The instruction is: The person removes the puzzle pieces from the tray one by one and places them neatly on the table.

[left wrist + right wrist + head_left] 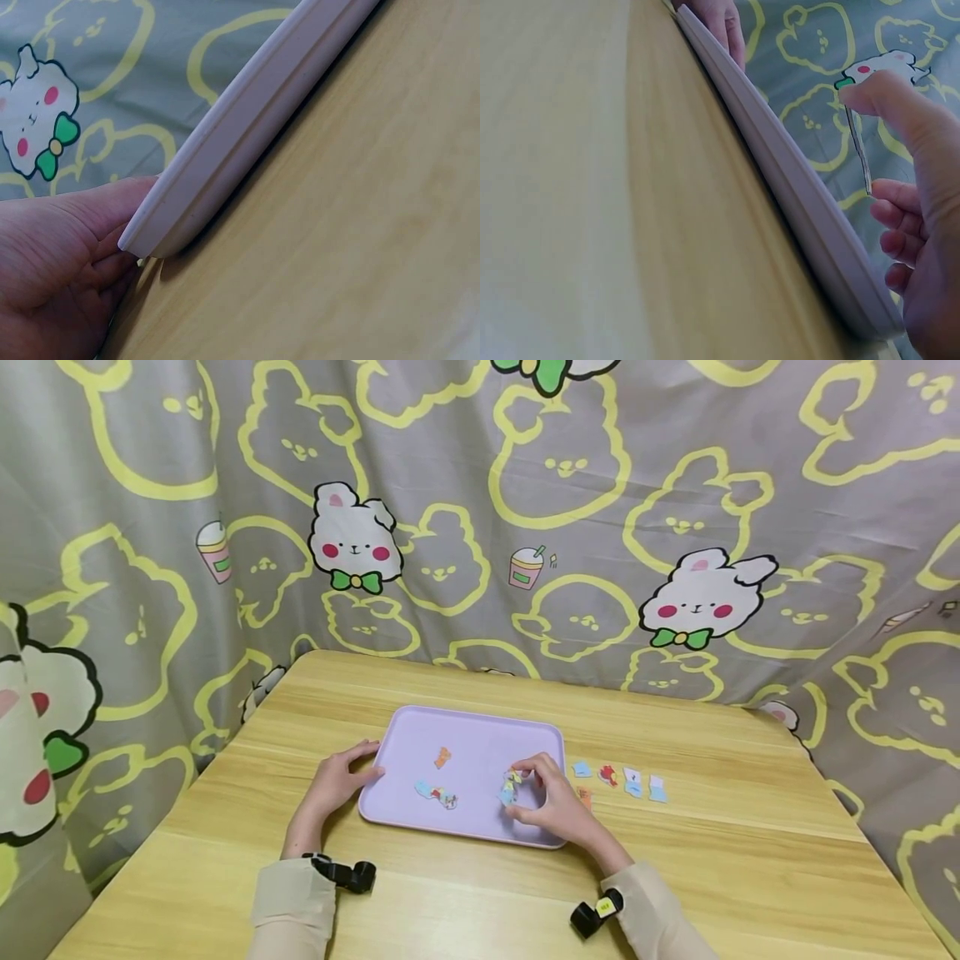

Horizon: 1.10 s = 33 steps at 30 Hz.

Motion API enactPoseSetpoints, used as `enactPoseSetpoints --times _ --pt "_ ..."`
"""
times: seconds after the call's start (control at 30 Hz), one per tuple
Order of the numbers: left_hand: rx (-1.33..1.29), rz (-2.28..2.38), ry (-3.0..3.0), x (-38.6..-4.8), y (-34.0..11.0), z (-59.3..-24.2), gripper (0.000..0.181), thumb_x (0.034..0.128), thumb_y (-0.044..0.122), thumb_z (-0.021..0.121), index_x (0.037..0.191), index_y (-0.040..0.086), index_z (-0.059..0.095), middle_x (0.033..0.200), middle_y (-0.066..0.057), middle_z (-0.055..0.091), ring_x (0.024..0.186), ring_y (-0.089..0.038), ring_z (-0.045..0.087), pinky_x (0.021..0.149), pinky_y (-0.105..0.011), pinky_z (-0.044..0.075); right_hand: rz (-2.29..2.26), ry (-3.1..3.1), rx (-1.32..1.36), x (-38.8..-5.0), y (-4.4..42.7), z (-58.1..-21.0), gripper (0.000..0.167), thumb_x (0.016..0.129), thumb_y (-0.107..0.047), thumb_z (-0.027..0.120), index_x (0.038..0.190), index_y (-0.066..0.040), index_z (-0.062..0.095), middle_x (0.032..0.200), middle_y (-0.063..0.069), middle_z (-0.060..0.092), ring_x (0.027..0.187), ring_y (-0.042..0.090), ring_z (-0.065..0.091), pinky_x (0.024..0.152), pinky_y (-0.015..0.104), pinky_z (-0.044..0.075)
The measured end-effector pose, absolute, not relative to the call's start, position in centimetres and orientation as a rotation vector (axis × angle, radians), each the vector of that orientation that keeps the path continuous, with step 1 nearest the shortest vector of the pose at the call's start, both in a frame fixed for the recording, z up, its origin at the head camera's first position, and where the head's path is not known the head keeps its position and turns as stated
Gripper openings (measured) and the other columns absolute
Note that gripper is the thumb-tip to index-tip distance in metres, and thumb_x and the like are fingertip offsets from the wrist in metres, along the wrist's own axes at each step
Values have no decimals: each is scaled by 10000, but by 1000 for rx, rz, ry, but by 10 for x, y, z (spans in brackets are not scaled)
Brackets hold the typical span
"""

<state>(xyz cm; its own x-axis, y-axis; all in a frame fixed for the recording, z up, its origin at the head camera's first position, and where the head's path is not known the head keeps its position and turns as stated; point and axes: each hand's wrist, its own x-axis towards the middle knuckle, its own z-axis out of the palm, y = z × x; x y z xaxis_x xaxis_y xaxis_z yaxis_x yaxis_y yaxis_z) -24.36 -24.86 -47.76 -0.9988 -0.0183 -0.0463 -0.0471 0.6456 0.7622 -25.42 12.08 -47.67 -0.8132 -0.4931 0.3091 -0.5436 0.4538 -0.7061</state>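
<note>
- left hand (335, 782) gripped the lilac tray (491, 742) by its left edge
- right hand (557, 805) pinched a flat piece (509, 790) near the right edge
- bare tray separated it from an orange piece (442, 757)

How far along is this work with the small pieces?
Apparently partway. Looks done: a multicoloured cluster and an orange piece lie on the purple tray. In hand: the right hand pinches a blue-and-yellow cut-out over the tray. Remaining, probably: the loose pieces on the table, right of the tray.

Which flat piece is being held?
The thin blue and yellow piece, pinched in the right hand; the others lie on the rectangular lilac tray or wooden table.
</note>
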Motion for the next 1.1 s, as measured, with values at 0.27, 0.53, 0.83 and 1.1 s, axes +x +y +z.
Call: enactPoseSetpoints --times 0.27,0.53,0.83,1.1 --pt "-71 1321 2795 -244 -248 -477 537 950 254 640 1434 75 494 1559 -208 345 1463 -444 263 1206 -592 224 1349 -2626 923 -252 133 -476 572 755 -214 838 1253 -128 572 1085 77 521 899 233 426 732 271 377" --pt "-77 1316 2796 -244 -249 -477 531 953 248 638 1434 75 495 1562 -205 336 1464 -441 262 1208 -582 227 1360 -2601 910 -250 145 -477 586 743 -129 838 1259 -90 563 1095 99 530 885 256 424 728 296 377" --pt "-76 1305 2802 -244 -250 -477 532 956 248 633 1436 70 489 1561 -210 333 1463 -440 265 1208 -579 228 1340 -2598 894 -245 162 -475 578 744 -157 841 1254 -110 571 1091 80 533 899 222 441 740 250 402" --pt "-70 1307 2801 -244 -249 -477 531 954 247 637 1434 74 493 1560 -207 337 1463 -446 261 1210 -585 216 1301 -2583 899 -242 181 -478 583 742 -143 842 1255 -84 572 1070 95 535 841 197 432 681 232 400"
